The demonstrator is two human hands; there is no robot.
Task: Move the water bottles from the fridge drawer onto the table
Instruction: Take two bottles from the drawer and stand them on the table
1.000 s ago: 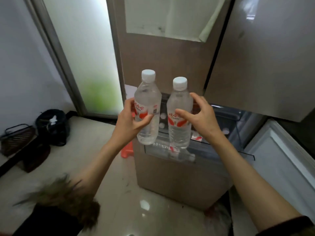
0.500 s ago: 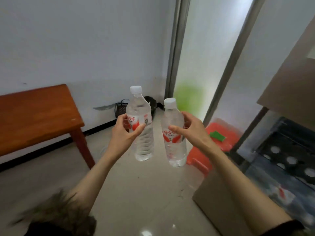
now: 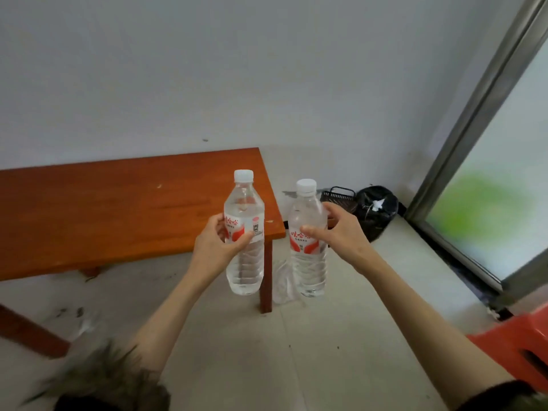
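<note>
Before the table (image 3: pixel 118 209), hands (image 3: pixel 221 247) grip two bottles (image 3: pixel 245 232).

Two water bottles are standing up straight in the air, side by side but not touching. The left bottle (image 3: pixel 245 232) is clear, full of water, and is wearing a white cap and a red and white label. The left hand (image 3: pixel 218 247) is wrapping around its middle. The right bottle (image 3: pixel 308 241) is looking just the same, and the right hand (image 3: pixel 341 232) is gripping it at the label. Both are hanging in front of the near corner of the brown wooden table (image 3: pixel 118 209).
</note>
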